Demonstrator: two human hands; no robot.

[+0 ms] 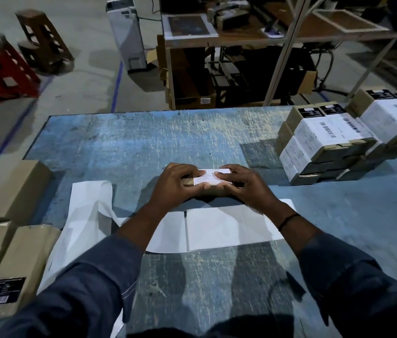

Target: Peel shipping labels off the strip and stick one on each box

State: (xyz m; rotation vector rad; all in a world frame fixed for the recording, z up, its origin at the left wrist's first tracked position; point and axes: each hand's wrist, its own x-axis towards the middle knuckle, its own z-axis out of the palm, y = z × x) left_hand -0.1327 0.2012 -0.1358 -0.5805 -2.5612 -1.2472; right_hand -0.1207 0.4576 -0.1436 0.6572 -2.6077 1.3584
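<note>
A small brown box (211, 190) sits on the blue table (131, 142) in the middle, with a white shipping label (208, 178) on its top. My left hand (175, 185) grips the box's left end, fingers on the label and thumb along the near side. My right hand (243, 185) grips the right end the same way. The white label strip (217, 228) lies flat on the table just in front of the box, trailing off to the left under my left forearm.
Several labelled boxes (334, 140) are stacked at the table's right. Unlabelled brown boxes (14, 259) lie at the left edge. Beyond the table stand a workbench (241, 37), a white unit (126, 32) and red and brown stools (2, 76).
</note>
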